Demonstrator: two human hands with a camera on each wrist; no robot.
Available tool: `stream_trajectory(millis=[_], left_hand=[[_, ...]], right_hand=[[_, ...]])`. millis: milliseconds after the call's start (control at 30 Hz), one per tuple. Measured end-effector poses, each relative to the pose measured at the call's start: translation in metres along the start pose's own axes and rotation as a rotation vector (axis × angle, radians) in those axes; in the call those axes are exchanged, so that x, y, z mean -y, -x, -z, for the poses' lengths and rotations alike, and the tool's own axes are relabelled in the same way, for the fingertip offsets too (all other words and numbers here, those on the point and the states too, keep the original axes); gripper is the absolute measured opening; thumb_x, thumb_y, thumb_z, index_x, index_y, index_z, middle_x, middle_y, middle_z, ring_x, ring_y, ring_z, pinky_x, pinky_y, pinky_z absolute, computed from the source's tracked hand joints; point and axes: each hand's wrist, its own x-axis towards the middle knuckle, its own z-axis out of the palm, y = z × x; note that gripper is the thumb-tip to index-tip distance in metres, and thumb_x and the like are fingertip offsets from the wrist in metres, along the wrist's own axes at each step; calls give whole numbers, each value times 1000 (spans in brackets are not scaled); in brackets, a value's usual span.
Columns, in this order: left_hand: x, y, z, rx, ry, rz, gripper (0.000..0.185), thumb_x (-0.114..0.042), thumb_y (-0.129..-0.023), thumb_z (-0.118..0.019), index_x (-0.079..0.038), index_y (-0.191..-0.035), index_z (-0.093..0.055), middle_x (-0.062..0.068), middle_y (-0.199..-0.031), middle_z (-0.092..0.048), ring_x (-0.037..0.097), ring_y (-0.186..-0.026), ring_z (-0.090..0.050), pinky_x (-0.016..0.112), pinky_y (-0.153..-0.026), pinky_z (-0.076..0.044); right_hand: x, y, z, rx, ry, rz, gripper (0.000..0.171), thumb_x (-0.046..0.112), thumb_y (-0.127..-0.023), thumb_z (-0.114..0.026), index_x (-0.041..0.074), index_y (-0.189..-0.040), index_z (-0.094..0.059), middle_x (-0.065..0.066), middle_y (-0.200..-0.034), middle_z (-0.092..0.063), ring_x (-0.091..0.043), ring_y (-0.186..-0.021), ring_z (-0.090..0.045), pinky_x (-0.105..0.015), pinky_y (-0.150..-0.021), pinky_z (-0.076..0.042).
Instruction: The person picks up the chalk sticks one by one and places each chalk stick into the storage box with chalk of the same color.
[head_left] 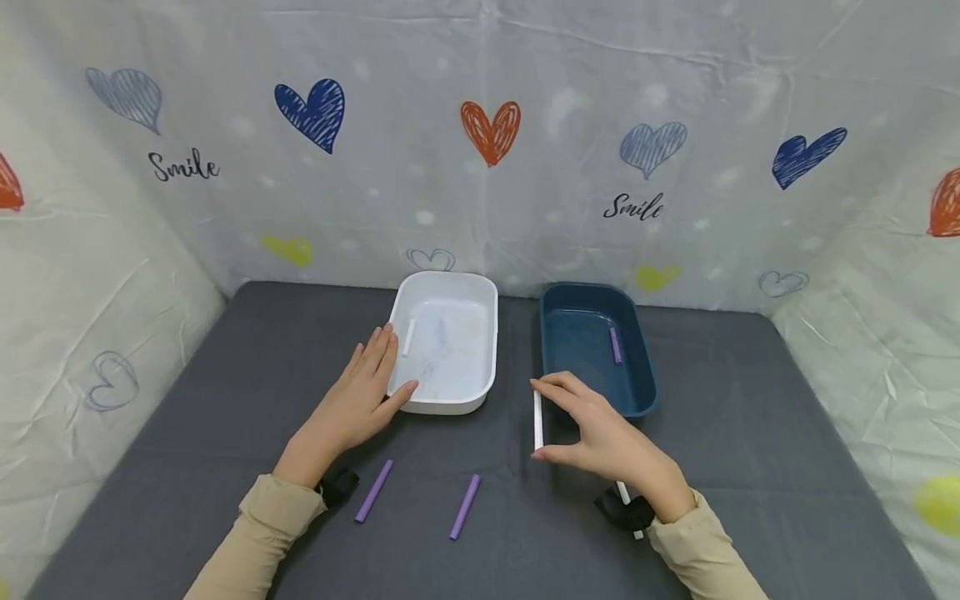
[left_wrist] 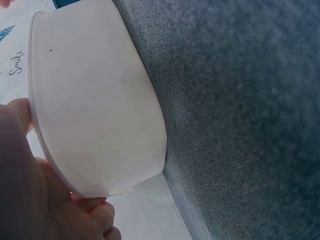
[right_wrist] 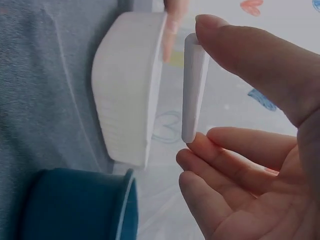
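Observation:
My right hand (head_left: 600, 429) pinches a white chalk stick (head_left: 537, 423) by its two ends, thumb at one end and fingertips at the other. In the right wrist view, the chalk is in the air beside the white tub. The hand is at the near left corner of the dark blue tub (head_left: 647, 367), where a purple chalk stick (head_left: 616, 345) lies. My left hand (head_left: 360, 396) rests with fairly straight fingers on the left rim of the white tub (head_left: 442, 408). Inside that tub, one white chalk stick (head_left: 408, 337) lies near the left wall.
Two purple chalk sticks, a left one (head_left: 373, 492) and a right one (head_left: 465, 507), lie on the grey cloth (head_left: 420, 558) in front of the white tub. White chalk (head_left: 623, 492) shows partly beneath my right wrist strap. A printed curtain (head_left: 525, 217) hangs behind the tubs.

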Motion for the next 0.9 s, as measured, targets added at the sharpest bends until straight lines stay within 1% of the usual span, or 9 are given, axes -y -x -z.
stream_trajectory(millis=[100,300,633,900], left_hand=[[-1,-1,0,3,0,-1,83,-51,-105,-38,7,-156,-7,19,-165,2,35,-151,1,54,-120,-6],[0,-2,-1,6,-10,8,82,-50,-105,-39,7,-156,-7,19,-165,2,35,-151,1,54,-120,-7],[1,-2,-3,-25,-8,-7,83,-51,-104,-39,7,-155,-10,20,-164,-1,36,-151,-1,56,-119,-9],[1,-3,-3,-12,-1,-5,83,-51,-105,-39,7,-155,-8,20,-164,0,35,-151,0,54,-120,-7]], right_hand=[[1,-4,5,-10,-4,-2,80,26,-80,-86,5,-146,-48,-3,-138,-49,-16,-126,-50,-39,-100,-48],[2,-13,13,-27,2,2,79,27,-80,-85,5,-146,-48,-2,-138,-49,-16,-126,-50,-39,-101,-48],[-1,-28,14,-10,-2,1,80,30,-81,-84,5,-147,-47,-5,-139,-48,-21,-126,-50,-42,-100,-48],[-3,-41,18,-9,22,1,80,31,-81,-85,5,-147,-47,-7,-139,-48,-23,-124,-52,-43,-101,-47]])
